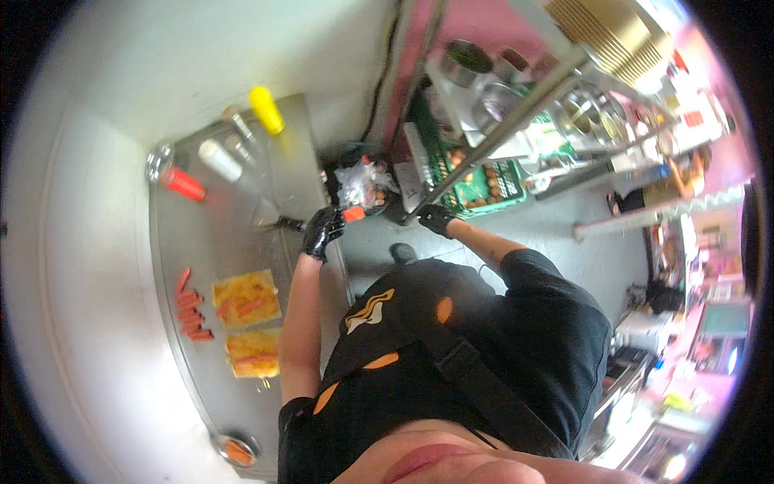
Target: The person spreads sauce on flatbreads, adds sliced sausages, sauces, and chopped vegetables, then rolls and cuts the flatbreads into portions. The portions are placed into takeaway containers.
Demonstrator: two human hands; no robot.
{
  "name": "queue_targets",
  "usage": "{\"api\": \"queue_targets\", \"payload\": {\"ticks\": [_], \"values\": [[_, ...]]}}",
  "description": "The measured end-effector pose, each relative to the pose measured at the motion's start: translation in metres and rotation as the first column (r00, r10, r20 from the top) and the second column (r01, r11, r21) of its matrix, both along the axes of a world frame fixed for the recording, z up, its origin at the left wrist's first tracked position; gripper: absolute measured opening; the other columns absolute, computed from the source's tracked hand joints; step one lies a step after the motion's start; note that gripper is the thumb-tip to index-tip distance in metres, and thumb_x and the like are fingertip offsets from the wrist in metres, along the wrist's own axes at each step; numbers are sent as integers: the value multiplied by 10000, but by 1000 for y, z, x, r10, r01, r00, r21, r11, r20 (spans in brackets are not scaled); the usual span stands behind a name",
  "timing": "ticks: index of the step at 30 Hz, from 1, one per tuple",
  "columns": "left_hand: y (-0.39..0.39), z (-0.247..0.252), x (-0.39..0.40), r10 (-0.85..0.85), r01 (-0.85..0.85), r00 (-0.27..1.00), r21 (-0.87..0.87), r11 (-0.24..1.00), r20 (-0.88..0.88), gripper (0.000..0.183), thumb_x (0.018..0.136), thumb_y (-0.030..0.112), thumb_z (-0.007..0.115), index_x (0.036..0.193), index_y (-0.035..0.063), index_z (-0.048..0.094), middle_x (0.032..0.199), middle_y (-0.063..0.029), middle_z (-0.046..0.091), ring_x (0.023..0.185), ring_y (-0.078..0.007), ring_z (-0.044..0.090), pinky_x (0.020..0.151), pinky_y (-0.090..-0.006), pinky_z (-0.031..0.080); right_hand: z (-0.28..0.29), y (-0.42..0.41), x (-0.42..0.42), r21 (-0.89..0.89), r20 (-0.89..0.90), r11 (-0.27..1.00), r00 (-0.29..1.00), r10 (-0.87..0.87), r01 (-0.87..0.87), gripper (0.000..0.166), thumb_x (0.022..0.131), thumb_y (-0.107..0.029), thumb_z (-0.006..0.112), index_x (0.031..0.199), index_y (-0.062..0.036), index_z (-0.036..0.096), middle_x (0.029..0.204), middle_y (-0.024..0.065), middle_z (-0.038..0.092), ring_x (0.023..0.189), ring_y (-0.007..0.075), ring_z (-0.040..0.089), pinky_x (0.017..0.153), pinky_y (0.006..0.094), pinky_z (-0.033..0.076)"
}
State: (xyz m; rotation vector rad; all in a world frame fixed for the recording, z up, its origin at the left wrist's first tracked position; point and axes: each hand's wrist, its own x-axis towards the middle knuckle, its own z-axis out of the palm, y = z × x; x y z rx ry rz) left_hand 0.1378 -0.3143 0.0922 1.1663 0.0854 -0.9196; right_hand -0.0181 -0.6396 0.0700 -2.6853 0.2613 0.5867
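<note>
My left hand point(325, 233), in a black glove, is raised over the near edge of a metal worktop point(242, 248). Its fingers close on a small orange-red piece point(354, 213), blurred, above a dark bin point(387, 202) holding crumpled clear plastic point(357, 181). Just left of that hand lies a flat scraper point(269, 216) with a black handle. My right hand point(436, 219), also gloved in black, is beside the lower part of a metal shelf post point(447, 184); whether it grips anything cannot be made out. Two golden squares of food point(248, 297) point(254, 354), topped with sausage pieces, lie on the worktop.
Sliced sausages point(193, 314) lie along the worktop's far side. Red point(184, 184), white point(219, 160) and yellow point(266, 110) squeeze bottles stand there. A metal ladle point(237, 451) sits at the corner. A green crate point(490, 187) holds eggs under shelving. Another person point(677, 181) is farther right.
</note>
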Motion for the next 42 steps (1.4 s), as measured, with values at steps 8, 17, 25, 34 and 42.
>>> {"api": "queue_targets", "payload": {"ticks": [8, 17, 25, 34, 42], "values": [[-307, 108, 18, -348, 376, 734, 76, 923, 583, 244, 900, 279, 528, 973, 64, 614, 845, -21, 612, 740, -116, 568, 660, -277, 468, -28, -134, -154, 250, 228, 927, 914, -337, 279, 277, 840, -287, 564, 1043, -110, 629, 1030, 99, 634, 945, 238, 604, 837, 323, 471], [-475, 6, 111, -271, 389, 794, -113, 914, 544, 394, 970, 259, 370, 1304, 52, 398, 1293, -58, 431, 1123, -171, 448, 969, -275, 387, 22, -212, -174, 628, 74, 659, 810, -581, 415, 307, 871, -296, 514, 1089, -104, 613, 1084, 125, 612, 1002, 270, 578, 861, 350, 455], [-344, 135, 61, 310, -588, 253, -109, 802, 916, 170, 801, 119, 632, 725, 38, 502, 648, -35, 542, 615, -122, 506, 567, -301, 421, 65, -191, -122, 546, 464, 793, 885, -16, -272, 278, 884, -187, 508, 1129, -80, 587, 1082, 124, 607, 987, 264, 584, 846, 342, 460], [-36, 121, -122, 574, -952, 258, 104, 287, 777, 239, 777, 154, 663, 738, 28, 464, 608, -73, 458, 572, -167, 436, 565, -343, 397, 197, 94, 71, 14, 899, 507, 233, 372, -862, 350, 798, -61, 581, 1146, -41, 548, 1104, 160, 585, 1007, 323, 554, 869, 388, 456], [146, 69, -262, 428, -913, 308, 390, -116, 850, 209, 797, 209, 625, 772, 45, 497, 698, -176, 520, 657, -350, 518, 592, -380, 421, 168, 373, 15, -331, 232, -168, -253, 939, -929, 349, 845, -282, 493, 1142, -119, 577, 1153, 162, 559, 1055, 314, 531, 928, 388, 412]]}}
